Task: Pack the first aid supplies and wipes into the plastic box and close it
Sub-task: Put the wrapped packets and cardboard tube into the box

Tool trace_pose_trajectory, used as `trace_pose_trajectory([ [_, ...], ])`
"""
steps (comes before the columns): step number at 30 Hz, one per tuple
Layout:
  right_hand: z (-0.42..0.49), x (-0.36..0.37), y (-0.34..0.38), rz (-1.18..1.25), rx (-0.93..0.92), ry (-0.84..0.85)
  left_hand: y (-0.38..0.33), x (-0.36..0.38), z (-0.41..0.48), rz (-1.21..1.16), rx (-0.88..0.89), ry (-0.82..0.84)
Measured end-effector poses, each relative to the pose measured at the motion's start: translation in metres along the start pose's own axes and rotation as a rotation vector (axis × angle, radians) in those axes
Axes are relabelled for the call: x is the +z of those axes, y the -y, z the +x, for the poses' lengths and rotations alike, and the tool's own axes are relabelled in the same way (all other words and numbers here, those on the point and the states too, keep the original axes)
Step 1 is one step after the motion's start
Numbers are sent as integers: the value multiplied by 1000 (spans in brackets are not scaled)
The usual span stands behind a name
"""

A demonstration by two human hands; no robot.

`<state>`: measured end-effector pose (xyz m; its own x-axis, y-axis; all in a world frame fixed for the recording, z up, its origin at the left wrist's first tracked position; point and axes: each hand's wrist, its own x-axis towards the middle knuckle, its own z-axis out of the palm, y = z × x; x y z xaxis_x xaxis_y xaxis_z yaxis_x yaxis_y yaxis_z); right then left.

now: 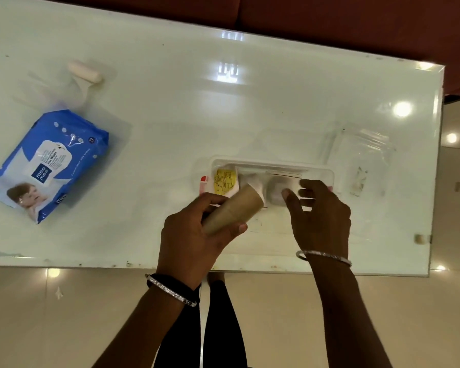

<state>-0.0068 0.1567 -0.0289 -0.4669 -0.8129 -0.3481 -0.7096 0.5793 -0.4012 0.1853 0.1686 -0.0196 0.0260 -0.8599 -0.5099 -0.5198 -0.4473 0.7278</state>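
Note:
A clear plastic box (271,162) stands open near the table's front edge, right of centre. Inside lie a yellow-labelled packet (225,179) and white supplies in clear wrapping (279,179). My left hand (194,240) grips a tan bandage roll (234,208), tilted with its far end over the box's near side. My right hand (322,213) reaches into the right part of the box, fingers spread and touching the wrapped supplies. A blue pack of wet wipes (48,163) lies at the far left of the table. A cream gauze roll (84,71) in a clear bag lies beyond it.
The white glossy table (170,115) ends at the near edge just behind my wrists and at the right edge. A clear plastic lid or bag (361,152) lies right of the box. Tiled floor lies below, a dark red surface beyond the far edge.

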Motion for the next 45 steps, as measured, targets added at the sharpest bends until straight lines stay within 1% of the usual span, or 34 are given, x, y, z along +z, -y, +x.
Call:
trace_pose_trajectory([
  [1,-5,-6,1,112,-22,61,-1,1,0,31,39,22],
  [2,-10,-10,2,232,-27,164,-2,2,0,60,79,52],
  [4,-17,-14,2,429,3,416,-5,4,0,77,136,115],
  [5,-20,-14,-1,461,6,530,-5,5,-1,69,146,143],
  [7,-24,-12,-8,443,-24,693,-6,7,-2,46,151,181],
  [9,-24,-10,-14,452,-41,795,-4,8,-4,23,140,209],
  [10,-24,-10,-16,478,-38,814,-3,8,-5,16,131,219],
  [13,-19,-8,-22,484,-30,758,3,6,-7,30,146,191],
  [14,-17,-6,-26,448,-30,721,5,4,-7,43,159,151],
  [16,-13,-1,-33,340,-16,651,9,0,-8,74,166,21],
  [18,-8,4,-38,263,13,628,14,-6,-8,109,137,-92],
  [19,-5,6,-39,249,26,639,17,-8,-8,120,109,-113],
  [23,8,22,-32,220,63,704,30,-12,-8,51,6,-76],
  [26,15,40,-25,105,76,706,34,-11,-9,9,-34,-64],
  [28,16,51,-22,123,141,680,36,-11,-11,-5,-51,-60],
  [30,15,59,-20,110,222,585,38,-10,-11,-33,-71,-55],
  [33,9,62,-14,-22,282,380,41,-12,-11,-77,-88,-39],
  [36,2,57,-7,-59,308,289,43,-17,-12,-104,-89,-38],
  [38,-2,54,-1,-94,268,244,44,-24,-12,-127,-91,-59],
  [40,-7,46,9,-141,185,167,47,-31,-12,-154,-99,-81],
  [43,-13,29,41,-175,8,-38,53,-47,-8,-192,-112,-141],
  [45,-16,19,69,-100,-140,-158,56,-57,-3,-232,-118,-189],
])
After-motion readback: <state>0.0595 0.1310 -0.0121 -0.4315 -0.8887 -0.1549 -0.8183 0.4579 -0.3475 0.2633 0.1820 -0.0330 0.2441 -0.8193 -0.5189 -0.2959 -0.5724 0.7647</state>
